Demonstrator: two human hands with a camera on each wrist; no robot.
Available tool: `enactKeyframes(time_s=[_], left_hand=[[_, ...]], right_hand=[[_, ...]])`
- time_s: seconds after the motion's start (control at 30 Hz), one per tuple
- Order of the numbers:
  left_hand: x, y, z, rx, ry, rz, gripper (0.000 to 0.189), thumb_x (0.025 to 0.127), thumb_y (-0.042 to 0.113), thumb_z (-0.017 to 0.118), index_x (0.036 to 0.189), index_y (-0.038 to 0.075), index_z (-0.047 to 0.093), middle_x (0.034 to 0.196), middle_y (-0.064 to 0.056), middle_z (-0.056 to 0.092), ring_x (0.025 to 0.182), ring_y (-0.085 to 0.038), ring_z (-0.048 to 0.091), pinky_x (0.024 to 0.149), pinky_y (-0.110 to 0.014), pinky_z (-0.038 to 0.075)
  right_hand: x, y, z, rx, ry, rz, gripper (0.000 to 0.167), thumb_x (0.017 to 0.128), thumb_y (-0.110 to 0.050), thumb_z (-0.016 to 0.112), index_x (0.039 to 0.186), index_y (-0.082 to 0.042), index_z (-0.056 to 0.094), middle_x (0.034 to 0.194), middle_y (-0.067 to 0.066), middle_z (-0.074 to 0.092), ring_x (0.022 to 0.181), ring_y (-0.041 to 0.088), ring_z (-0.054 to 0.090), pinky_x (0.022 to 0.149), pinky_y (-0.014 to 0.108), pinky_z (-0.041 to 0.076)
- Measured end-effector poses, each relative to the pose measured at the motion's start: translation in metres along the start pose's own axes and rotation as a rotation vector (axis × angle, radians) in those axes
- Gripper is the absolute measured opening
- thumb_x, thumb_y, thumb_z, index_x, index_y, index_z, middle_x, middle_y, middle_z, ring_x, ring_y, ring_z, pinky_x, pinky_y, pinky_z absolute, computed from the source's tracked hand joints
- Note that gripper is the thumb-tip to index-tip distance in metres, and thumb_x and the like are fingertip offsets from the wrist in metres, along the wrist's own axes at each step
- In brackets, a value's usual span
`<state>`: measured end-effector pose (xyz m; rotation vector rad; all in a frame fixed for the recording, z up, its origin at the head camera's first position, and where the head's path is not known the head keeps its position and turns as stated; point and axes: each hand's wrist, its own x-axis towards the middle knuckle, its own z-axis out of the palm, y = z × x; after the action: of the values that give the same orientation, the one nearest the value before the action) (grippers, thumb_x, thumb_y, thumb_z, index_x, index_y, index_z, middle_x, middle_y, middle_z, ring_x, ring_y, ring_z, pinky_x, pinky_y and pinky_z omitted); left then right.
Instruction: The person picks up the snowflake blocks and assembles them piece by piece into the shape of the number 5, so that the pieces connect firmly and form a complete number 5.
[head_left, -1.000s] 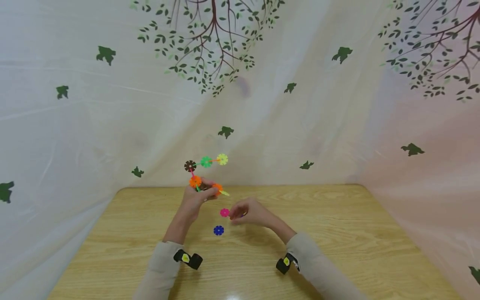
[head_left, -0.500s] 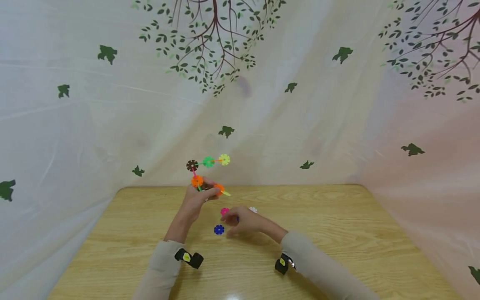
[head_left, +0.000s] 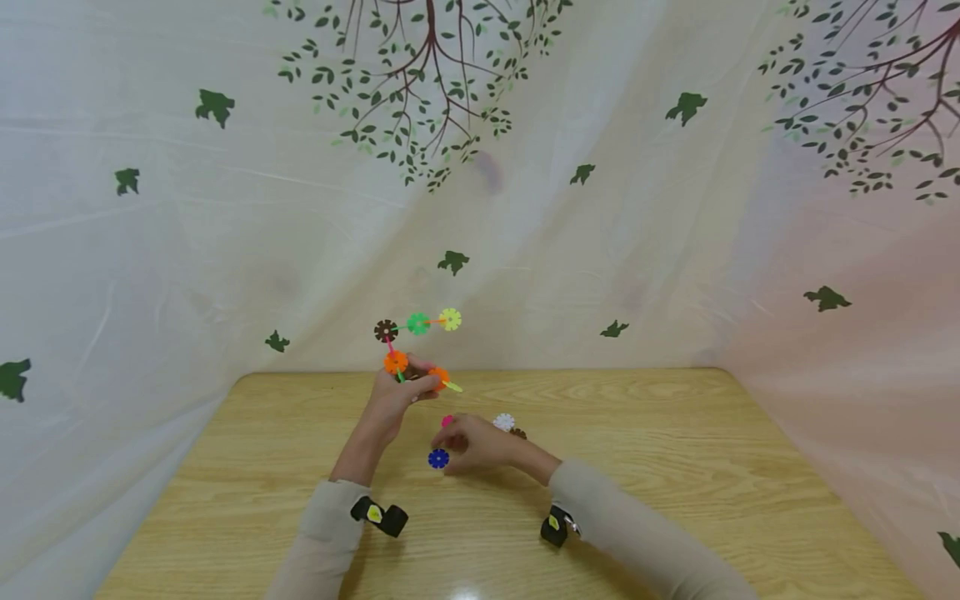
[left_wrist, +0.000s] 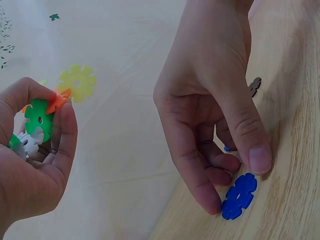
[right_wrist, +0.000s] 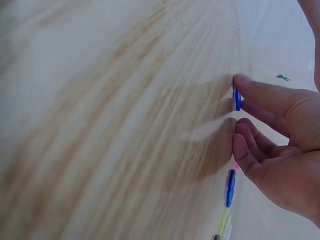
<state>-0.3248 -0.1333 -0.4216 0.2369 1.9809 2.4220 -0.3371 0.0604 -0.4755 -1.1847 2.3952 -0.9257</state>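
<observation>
My left hand (head_left: 390, 400) holds up a chain of linked plastic snowflake discs, pinching an orange disc (head_left: 439, 378) near one end. Beyond the fingers the chain bends through another orange disc (head_left: 396, 361) and a dark brown disc (head_left: 386, 331) to a green disc (head_left: 418, 324) and a yellow disc (head_left: 450, 319). The left palm partly hides a white disc (left_wrist: 29, 144) and a green disc (left_wrist: 40, 120). Low at the table, my right hand (head_left: 476, 443) has thumb and index finger at opposite edges of a loose blue snowflake disc (left_wrist: 239, 196); its other fingers curl inward.
Behind the right hand, a pink disc (head_left: 447, 421), a white disc (head_left: 504, 422) and a brown disc (head_left: 518, 433) lie on the wooden table (head_left: 675, 475). Another blue disc (right_wrist: 230, 188) shows in the right wrist view. A leaf-printed curtain (head_left: 525, 275) hangs behind the table.
My right hand has moved left and nearer, from beside the pink disc to the blue disc, uncovering the white and brown discs. The left hand keeps holding the chain almost unmoved.
</observation>
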Motion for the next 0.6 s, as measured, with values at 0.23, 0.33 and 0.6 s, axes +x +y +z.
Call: enactKeyframes(time_s=[0.23,0.33,0.6], left_hand=[[-0.0004,-0.0001,-0.0006,-0.005,0.001,0.012,0.014,0.094,-0.002,0.067,0.093,0.011,0.063,0.089,0.003,0.07,0.077,-0.012,0.068,0.077,-0.027,0.062],[-0.0009,0.0003,-0.0008,-0.009,0.002,0.016,0.015,0.094,-0.002,0.067,0.093,0.012,0.063,0.088,0.003,0.07,0.077,-0.012,0.068,0.077,-0.027,0.062],[-0.0022,0.0018,-0.001,-0.01,0.008,0.012,0.014,0.093,-0.003,0.068,0.093,0.011,0.064,0.089,0.002,0.071,0.076,-0.012,0.068,0.076,-0.027,0.062]], right_hand=[[0.0006,-0.0002,0.0005,-0.024,0.01,0.005,0.023,0.088,-0.01,0.08,0.109,-0.004,0.075,0.102,0.006,0.066,0.092,0.006,0.055,0.082,0.017,0.049],[0.0004,-0.0016,0.0002,-0.022,0.021,0.025,0.021,0.086,-0.01,0.081,0.106,-0.005,0.075,0.101,0.005,0.067,0.09,0.005,0.056,0.082,0.018,0.05],[-0.0015,-0.0045,0.0006,0.039,0.06,0.05,0.02,0.082,-0.006,0.084,0.097,-0.005,0.072,0.093,0.003,0.066,0.083,0.004,0.055,0.076,0.019,0.049]])
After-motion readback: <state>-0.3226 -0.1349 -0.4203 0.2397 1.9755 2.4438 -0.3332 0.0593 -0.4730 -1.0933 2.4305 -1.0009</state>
